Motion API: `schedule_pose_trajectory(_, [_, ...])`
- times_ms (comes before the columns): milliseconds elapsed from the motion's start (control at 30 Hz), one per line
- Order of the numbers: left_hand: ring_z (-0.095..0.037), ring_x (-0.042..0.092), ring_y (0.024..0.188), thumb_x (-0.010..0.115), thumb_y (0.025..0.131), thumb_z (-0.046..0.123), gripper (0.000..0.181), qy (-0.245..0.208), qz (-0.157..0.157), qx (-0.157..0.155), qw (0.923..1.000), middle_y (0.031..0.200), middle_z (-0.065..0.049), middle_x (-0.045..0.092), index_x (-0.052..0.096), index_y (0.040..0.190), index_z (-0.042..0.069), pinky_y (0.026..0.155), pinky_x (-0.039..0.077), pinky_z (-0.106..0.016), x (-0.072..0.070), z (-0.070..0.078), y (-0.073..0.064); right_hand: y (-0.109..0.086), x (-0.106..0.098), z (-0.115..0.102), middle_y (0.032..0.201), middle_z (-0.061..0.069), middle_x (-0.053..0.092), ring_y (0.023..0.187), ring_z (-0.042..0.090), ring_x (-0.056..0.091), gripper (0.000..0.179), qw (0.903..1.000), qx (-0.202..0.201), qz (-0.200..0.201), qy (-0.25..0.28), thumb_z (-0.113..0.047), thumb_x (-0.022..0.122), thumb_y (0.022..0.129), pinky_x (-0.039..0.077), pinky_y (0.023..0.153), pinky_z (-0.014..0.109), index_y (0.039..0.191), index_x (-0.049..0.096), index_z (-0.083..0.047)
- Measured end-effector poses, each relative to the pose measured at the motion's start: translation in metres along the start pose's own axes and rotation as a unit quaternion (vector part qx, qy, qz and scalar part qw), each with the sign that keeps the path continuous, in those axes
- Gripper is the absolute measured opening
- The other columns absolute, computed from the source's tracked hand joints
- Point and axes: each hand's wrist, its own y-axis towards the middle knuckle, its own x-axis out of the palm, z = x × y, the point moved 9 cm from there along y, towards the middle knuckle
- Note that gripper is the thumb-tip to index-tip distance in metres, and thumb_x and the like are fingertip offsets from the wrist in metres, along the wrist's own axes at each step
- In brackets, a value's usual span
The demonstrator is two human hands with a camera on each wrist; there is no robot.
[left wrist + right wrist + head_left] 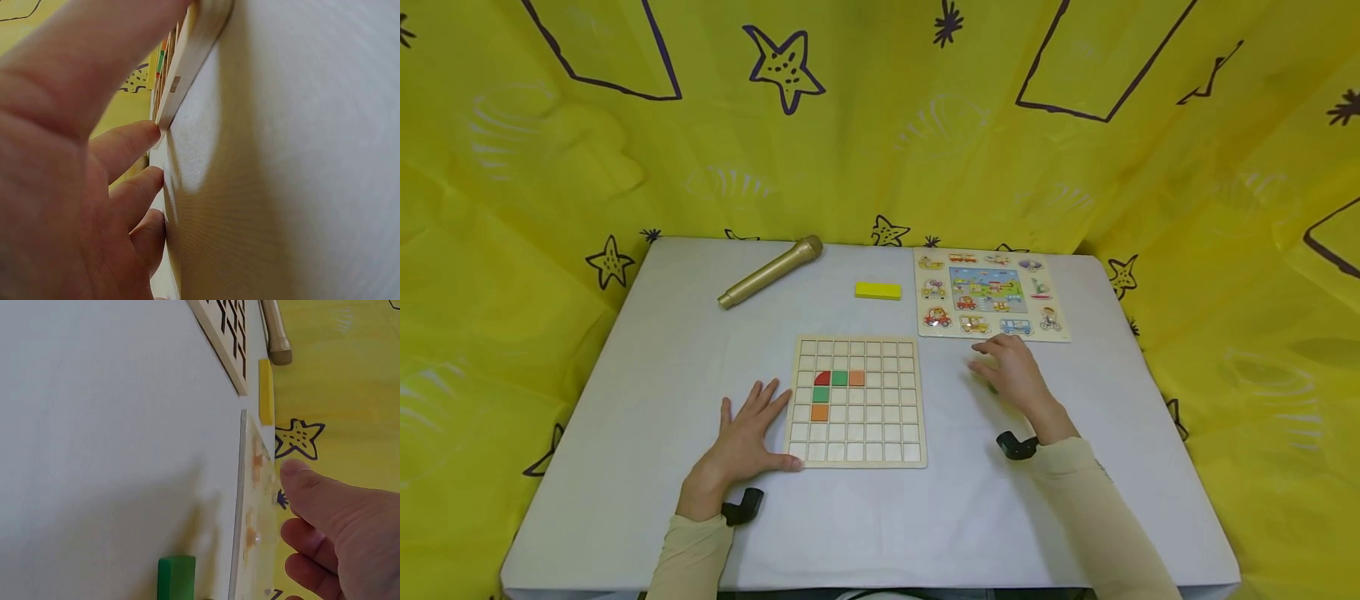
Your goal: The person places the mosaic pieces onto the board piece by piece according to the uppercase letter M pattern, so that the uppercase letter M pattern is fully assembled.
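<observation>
1. Head view: the left hand (745, 446) is resting on the white table (662, 400) with fingers spread apart, its thumb and index finger touching the left side of the wooden grid board (872, 433).
2. The grid board is lying flat in front of the person. In its second column, a red tile (822, 379) is sitting in the third row, with a green tile (821, 395) and an orange tile (819, 412) below it; another green tile (839, 378) and a pale orange tile (857, 378) are continuing rightward from the red.
3. The right hand (1015, 375) is hovering with fingers loosely bent and thumb apart, above a mostly hidden green block (992, 388) and near the puzzle board (988, 292).
4. Farther back, a gold microphone (771, 273) and a yellow block (877, 291) are lying before the yellow curtain (850, 167).
5. Left wrist view: the index fingertip is touching the grid board's edge, while the other fingers are resting beside it.
6. Right wrist view: the thumb and bent fingers are leaving a gap between them; the green block is standing on the table, cut off by the lower edge.
</observation>
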Motion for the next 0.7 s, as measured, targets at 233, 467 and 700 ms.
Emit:
schedule_pose_trajectory(233, [-0.038, 0.007, 0.146, 0.086, 0.059, 0.059, 0.116, -0.003, -0.004, -0.002, 1.0000, 0.159, -0.016, 0.020, 0.036, 0.151, 0.008, 0.104, -0.008, -0.069, 0.001, 0.000, 0.001, -0.013, -0.004, 0.022, 0.105, 0.018, 0.065, 0.105, 0.039, 0.053, 0.032, 0.9994, 0.033, -0.008, -0.002, -0.016, 0.076, 0.087, 0.039, 0.093, 0.053, 0.111, 0.070, 0.004])
schedule_pose_trajectory(467, [-0.040, 0.009, 0.145, 0.086, 0.059, 0.060, 0.116, -0.002, 0.007, 0.004, 1.0000, 0.158, -0.017, 0.021, 0.038, 0.150, 0.007, 0.104, -0.007, -0.071, 0.000, 0.002, 0.000, -0.024, -0.003, 0.035, 0.105, 0.018, 0.065, 0.099, 0.037, 0.052, 0.036, 0.9987, 0.040, -0.030, -0.004, -0.016, 0.080, 0.083, 0.042, 0.086, 0.050, 0.111, 0.070, 0.005])
schedule_pose_trajectory(700, [-0.039, 0.009, 0.145, 0.086, 0.059, 0.059, 0.115, 0.001, 0.003, -0.003, 1.0000, 0.159, -0.016, 0.021, 0.038, 0.150, 0.008, 0.104, -0.007, -0.070, 0.000, 0.001, 0.000, -0.032, 0.001, 0.043, 0.107, 0.017, 0.064, 0.100, 0.036, 0.051, 0.040, 0.9974, 0.038, -0.061, 0.004, -0.019, 0.081, 0.081, 0.041, 0.086, 0.050, 0.113, 0.070, 0.004])
